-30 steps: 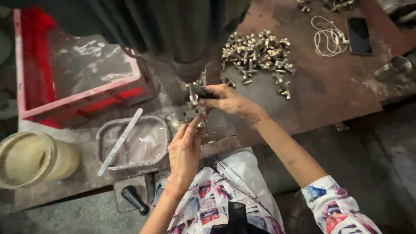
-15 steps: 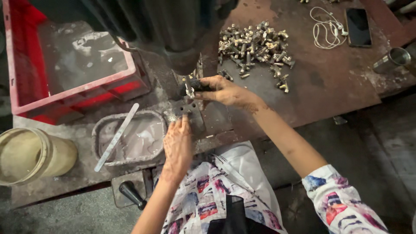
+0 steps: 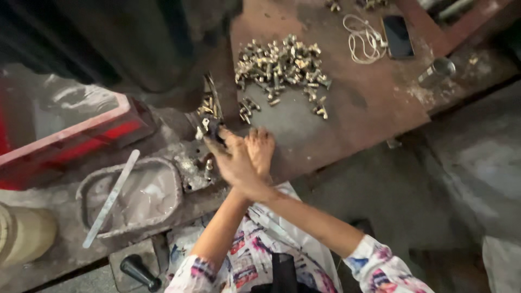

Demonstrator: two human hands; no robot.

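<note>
My right hand (image 3: pixel 230 160) reaches across to the left and pinches a small dark metal part (image 3: pixel 213 129) at the fixture under the dark machine column (image 3: pixel 152 49). Crossed under the right wrist, my left hand (image 3: pixel 261 147) lies on the rusty steel table (image 3: pixel 369 108), fingers spread and pointing away from me, holding nothing. A few brass fittings (image 3: pixel 247 108) lie just beyond both hands. Further back sits a big heap of brass fittings (image 3: pixel 282 65).
A red crate (image 3: pixel 70 141) stands at the left. A grey tray (image 3: pixel 135 198) with a flat metal strip (image 3: pixel 111 198) and a pale bucket (image 3: pixel 21 233) sit nearer me. A phone (image 3: pixel 397 35), white earphones (image 3: pixel 361 40) and a metal cup (image 3: pixel 439 68) lie far right. A black handle (image 3: pixel 138 271) pokes out below.
My left hand has moved up and to the right, so the forearms now cross. My right hand has shifted left onto the part at the fixture. The view has swung left.
</note>
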